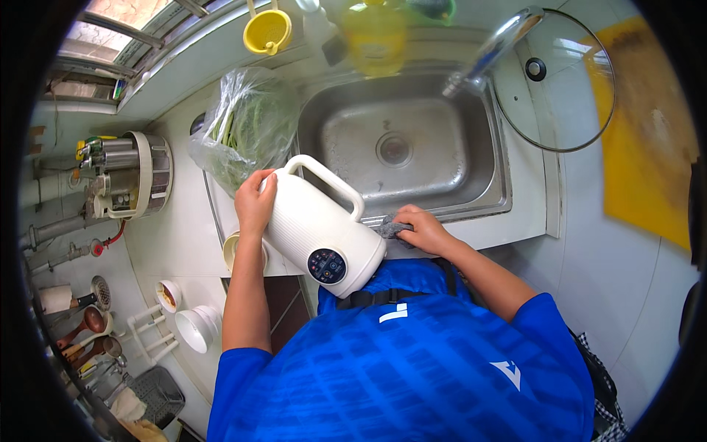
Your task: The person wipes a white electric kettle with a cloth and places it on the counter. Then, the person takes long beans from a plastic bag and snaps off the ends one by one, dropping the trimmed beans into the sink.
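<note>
A white appliance jug (pixel 309 221) with a loop handle and a round dark control panel (pixel 327 266) lies tilted in front of my body. My left hand (pixel 256 201) grips its upper left end. Just right of the jug's base, my right hand (pixel 424 229) holds a crumpled grey cloth (pixel 393 226) at the sink's front rim. The cloth is close beside the jug; whether they touch, I cannot tell. Beyond them is a stainless steel sink (pixel 381 190) with a drain in its floor. The jug's underside is hidden from view.
Green vegetables in a clear plastic bag (pixel 248 121) sit left of the sink. A chrome faucet (pixel 486 55) reaches over its right corner. A glass lid (pixel 574 105) and a yellow board (pixel 646 182) are at right. White bowls (pixel 193 330) and a utensil holder (pixel 149 174) are at left.
</note>
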The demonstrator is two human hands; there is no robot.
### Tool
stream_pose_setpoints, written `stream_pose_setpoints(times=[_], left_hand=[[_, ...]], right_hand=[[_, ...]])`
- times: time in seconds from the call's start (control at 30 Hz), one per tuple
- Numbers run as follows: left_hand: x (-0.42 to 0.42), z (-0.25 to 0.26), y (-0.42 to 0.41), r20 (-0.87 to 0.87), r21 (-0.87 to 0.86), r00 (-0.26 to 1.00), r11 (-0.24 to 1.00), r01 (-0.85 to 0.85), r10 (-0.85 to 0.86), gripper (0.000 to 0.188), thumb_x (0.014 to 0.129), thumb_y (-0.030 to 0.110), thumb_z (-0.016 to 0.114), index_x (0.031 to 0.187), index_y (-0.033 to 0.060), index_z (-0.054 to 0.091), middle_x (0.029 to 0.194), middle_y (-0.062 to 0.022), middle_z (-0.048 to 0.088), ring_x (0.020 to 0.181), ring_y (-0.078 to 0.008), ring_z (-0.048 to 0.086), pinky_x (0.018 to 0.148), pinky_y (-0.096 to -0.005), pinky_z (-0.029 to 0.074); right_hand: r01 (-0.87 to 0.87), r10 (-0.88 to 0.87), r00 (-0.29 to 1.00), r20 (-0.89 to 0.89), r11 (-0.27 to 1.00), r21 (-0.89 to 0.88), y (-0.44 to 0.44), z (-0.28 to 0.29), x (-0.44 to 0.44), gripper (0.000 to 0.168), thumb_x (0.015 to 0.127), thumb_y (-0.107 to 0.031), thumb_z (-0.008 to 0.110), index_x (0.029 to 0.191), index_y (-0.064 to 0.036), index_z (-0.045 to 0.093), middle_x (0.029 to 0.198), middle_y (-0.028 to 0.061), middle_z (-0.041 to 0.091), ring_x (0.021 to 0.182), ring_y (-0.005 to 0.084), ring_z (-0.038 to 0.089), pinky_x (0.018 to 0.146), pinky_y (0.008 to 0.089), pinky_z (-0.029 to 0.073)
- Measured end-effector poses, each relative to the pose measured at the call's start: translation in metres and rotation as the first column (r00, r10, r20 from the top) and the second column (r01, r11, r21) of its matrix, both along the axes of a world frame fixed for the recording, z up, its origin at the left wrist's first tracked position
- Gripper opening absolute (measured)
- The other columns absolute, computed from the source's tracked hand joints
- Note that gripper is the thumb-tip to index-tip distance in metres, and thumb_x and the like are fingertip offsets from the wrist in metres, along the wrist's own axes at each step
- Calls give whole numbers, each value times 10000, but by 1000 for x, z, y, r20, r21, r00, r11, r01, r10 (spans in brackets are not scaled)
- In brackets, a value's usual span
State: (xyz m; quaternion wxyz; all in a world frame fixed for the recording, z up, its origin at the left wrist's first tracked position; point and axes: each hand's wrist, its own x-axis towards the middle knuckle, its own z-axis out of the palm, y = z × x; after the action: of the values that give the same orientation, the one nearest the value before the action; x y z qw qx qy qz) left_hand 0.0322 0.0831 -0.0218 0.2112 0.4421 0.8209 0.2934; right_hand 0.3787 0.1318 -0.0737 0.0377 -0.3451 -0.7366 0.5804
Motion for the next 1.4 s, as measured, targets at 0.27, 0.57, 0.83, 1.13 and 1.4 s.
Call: stream_pose_setpoints(times=[0.27, 0.57, 0.83, 1.13, 1.4], left_hand=[[-2, -6, 4, 27, 21, 1000, 1000, 9, -9, 243, 844, 250, 619, 970, 55, 691, 819, -133, 687, 754, -191, 655, 702, -291, 478], [8, 26, -9, 149, 90, 989, 996, -13, -1, 208, 824, 204, 672, 899, 11, 654, 748, -71, 657, 672, -104, 578, 638, -251, 455], [15, 63, -11, 268, 119, 962, 993, 22, -54, 216, 817, 186, 701, 790, 2, 592, 644, 2, 556, 598, -64, 475, 546, -226, 383], [14, 78, -3, 276, 164, 937, 971, 173, -213, 180, 811, 159, 700, 818, 2, 611, 709, -9, 561, 637, -81, 489, 566, -227, 387], [66, 76, -28, 53, 317, 993, 945, 85, -107, 296, 829, 41, 619, 1122, 11, 597, 1028, -118, 626, 948, -187, 593, 833, -296, 456]], right_hand=[[98, -112, 982, -149, 990, -102, -26, -14, -24, 346, 744, -137, 645, 1083, -64, 638, 1159, 178, 565, 1106, 306, 530, 940, 361, 417], [225, -410, 894, -182, 760, -609, -26, -4, -33, 334, 918, -168, 553, 1193, 21, 566, 1111, 84, 619, 1049, 170, 557, 943, 292, 412], [38, -361, 872, -330, 723, -690, 21, 23, -54, 300, 937, -231, 510, 1161, -50, 592, 1032, 20, 617, 959, 89, 548, 849, 245, 438], [-24, 33, 914, -404, 999, 28, 41, 80, -68, 344, 698, -276, 723, 895, -19, 609, 1022, 139, 577, 998, 295, 557, 859, 359, 445], [237, -186, 949, -255, 954, 185, 8, 101, -72, 311, 670, -224, 725, 836, -10, 571, 955, 145, 569, 865, 306, 578, 729, 359, 472]])
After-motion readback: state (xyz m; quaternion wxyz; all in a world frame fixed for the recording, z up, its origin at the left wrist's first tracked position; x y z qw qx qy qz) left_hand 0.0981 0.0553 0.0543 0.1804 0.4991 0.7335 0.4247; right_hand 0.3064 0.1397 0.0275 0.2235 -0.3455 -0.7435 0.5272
